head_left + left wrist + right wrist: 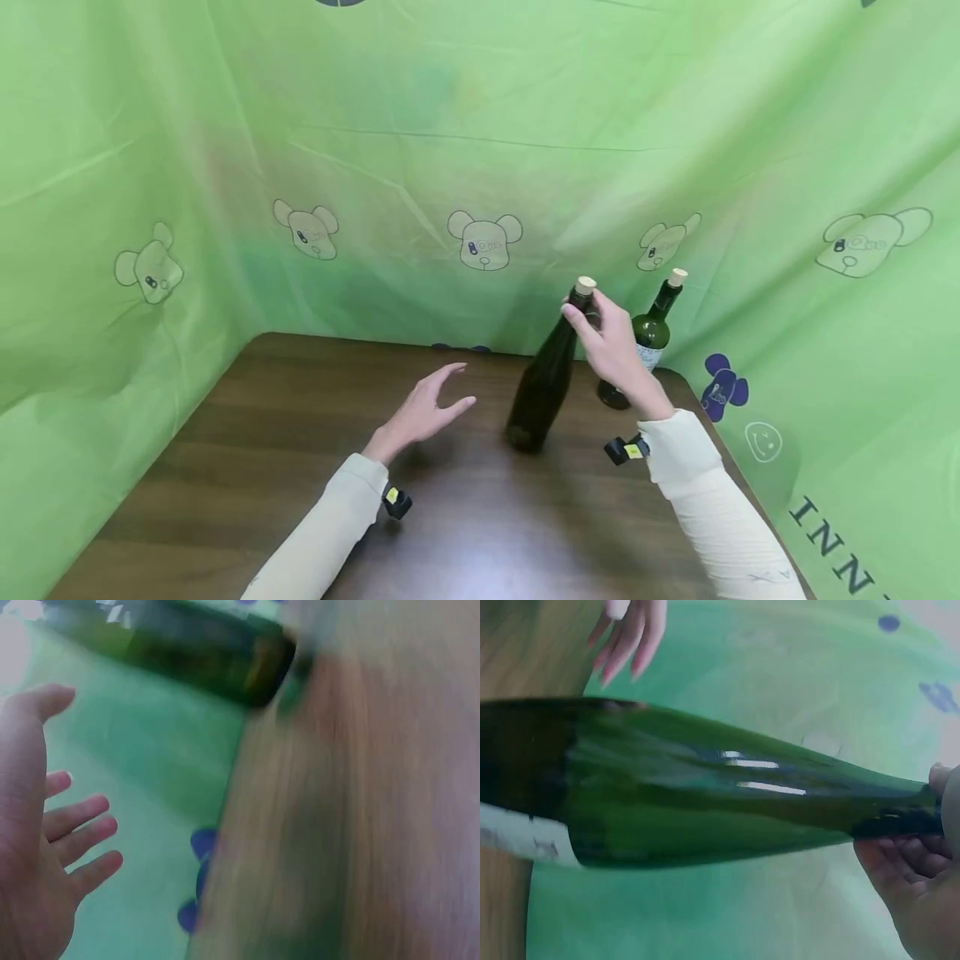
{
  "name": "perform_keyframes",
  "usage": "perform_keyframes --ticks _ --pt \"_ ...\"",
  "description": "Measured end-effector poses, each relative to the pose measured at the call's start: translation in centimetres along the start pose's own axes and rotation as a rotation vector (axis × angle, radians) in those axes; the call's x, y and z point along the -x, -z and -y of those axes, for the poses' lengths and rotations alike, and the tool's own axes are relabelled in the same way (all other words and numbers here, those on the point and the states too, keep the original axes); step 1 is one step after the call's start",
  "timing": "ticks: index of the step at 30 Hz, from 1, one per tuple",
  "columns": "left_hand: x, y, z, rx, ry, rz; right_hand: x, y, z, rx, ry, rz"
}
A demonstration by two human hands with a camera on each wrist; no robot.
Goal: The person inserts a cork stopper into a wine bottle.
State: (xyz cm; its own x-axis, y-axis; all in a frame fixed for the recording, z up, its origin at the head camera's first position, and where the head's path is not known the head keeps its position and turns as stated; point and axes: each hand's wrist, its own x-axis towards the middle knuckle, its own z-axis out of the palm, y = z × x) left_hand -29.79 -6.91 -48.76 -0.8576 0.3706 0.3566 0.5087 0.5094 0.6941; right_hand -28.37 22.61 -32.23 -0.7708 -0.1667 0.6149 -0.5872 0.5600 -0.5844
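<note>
My right hand (617,342) grips a dark green glass bottle (546,379) by its neck, just under the pale cork (586,286). The bottle tilts, its neck leaning right and its base toward the lower left, close over the table. In the right wrist view the bottle's green side (705,795) fills the middle, and part of a white label (529,836) shows. My left hand (422,410) is left of the bottle, apart from it, fingers spread and holding nothing. The left wrist view shows its loose fingers (82,821) with the blurred bottle base (262,667) above.
A second green bottle (651,331) with a cork and a white label stands at the table's back right corner, partly behind my right hand. The brown wooden table (247,467) is bordered by green cloth (375,183) printed with bear heads.
</note>
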Motion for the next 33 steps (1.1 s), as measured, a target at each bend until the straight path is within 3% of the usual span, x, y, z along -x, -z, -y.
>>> perform_keyframes --ticks 7,13,19,25,30,33 --pt "1.3 3.7 2.9 -0.143 0.098 -0.004 1.9 3.7 -3.8 0.155 -0.078 -0.142" --pt "2.6 6.9 5.4 -0.265 0.119 0.007 3.4 7.8 -6.1 0.192 -0.202 -0.214" --pt "4.1 9.3 7.6 -0.411 0.119 0.036 4.7 10.8 -8.0 0.254 -0.255 -0.293" --pt "5.1 10.9 8.9 -0.498 0.124 0.008 5.1 11.4 -9.5 0.24 -0.227 -0.411" --pt "5.3 11.4 9.3 -0.528 0.141 0.028 5.7 10.8 -9.8 0.208 -0.317 -0.391" --pt "5.2 11.6 9.6 -0.542 0.16 0.027 6.1 10.3 -9.1 0.168 -0.336 -0.506"
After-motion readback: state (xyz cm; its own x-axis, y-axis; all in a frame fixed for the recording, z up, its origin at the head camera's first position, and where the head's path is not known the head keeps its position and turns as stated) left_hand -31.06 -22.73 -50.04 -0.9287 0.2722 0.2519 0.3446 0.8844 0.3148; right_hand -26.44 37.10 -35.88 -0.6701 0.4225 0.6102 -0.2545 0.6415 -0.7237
